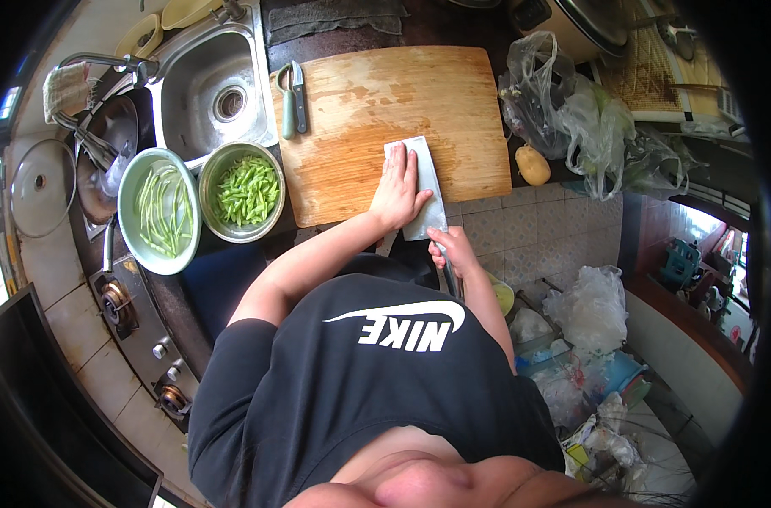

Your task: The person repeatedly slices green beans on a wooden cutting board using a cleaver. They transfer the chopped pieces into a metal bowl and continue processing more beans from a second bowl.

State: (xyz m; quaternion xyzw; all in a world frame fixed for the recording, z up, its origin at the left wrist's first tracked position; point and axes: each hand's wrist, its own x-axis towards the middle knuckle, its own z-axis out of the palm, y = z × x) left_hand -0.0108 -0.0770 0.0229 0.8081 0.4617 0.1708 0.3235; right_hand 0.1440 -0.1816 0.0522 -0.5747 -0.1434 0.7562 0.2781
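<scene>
My right hand grips the handle of a broad cleaver with a pale metal blade. The blade reaches over the front edge of a wooden cutting board. Flat against the blade's face lies my left hand, its fingers stretched out and its thumb spread to the side. Damp patches mark the board. At its left end a peeler with a green handle and a small knife with a dark handle lie side by side.
Left of the board are a metal bowl of cut green pieces, a pale basin with long green beans in water, and a steel sink. A potato and plastic bags sit right. A gas stove stands lower left.
</scene>
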